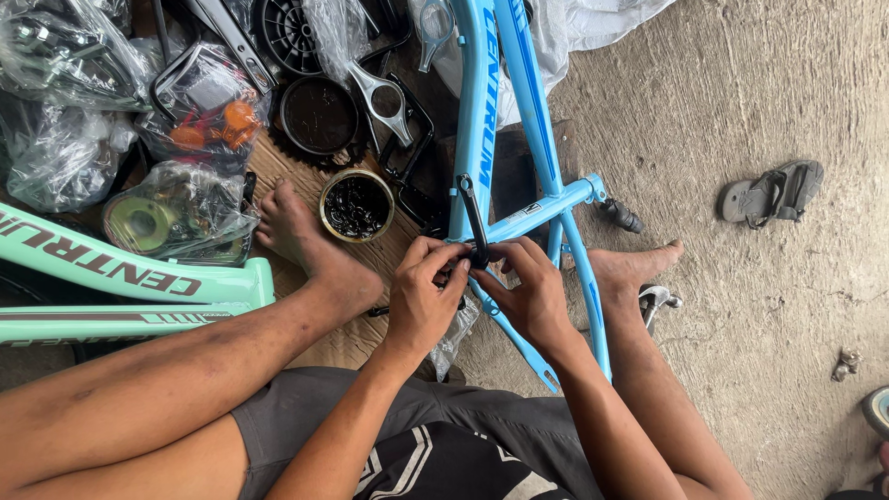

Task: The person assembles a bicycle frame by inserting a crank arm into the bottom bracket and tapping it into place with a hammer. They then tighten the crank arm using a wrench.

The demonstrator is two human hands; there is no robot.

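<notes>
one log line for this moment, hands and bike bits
left hand: grips black crank arm base | right hand: pinches same spot | blue bike frame: on concrete floor | round tin: beside left foot

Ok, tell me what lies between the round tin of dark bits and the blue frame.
In the head view, a black pedal cage lies on the cardboard between the tin and the blue frame.

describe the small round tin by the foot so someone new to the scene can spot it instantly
Start at the blue bicycle frame running down the middle of the view, then look just to its left, above the left hand. There, beside the bare foot on the cardboard, sits the round tin. Its brass-coloured rim and fill of dark, glossy small parts set it apart from the flat black chainring above it.
</notes>
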